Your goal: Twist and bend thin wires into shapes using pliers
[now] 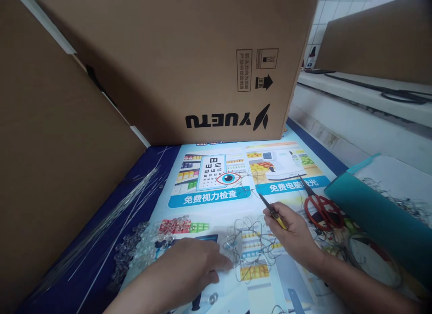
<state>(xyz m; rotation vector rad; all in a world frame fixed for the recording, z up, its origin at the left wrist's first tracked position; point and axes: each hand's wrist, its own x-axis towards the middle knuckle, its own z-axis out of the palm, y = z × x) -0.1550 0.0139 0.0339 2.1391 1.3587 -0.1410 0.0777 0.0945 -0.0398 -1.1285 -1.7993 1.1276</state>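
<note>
On the printed sheet lies a flower-like ring of thin looped wire [249, 246]. My left hand [191, 269] is at its left side, index finger stretched out at the wire's edge and thumb apart below. Nothing shows in its grasp. Closed around slim pointed pliers [277, 217] with a yellow handle, my right hand [297, 237] stays at the ring's upper right. The dark tip points up and left, apart from the ring. A heap of clear beads [145, 242] spreads left of my left hand. Another thin bent wire [248, 183] lies farther back.
Red-handled scissors [324, 210] lie right of my right hand, near a teal box [381, 219] with wire bits and a round clear-rimmed item [374, 260]. Long straight wires [124, 206] lie at left. Large cardboard panels [162, 71] stand behind and left. A few beads [213, 298] sit in front.
</note>
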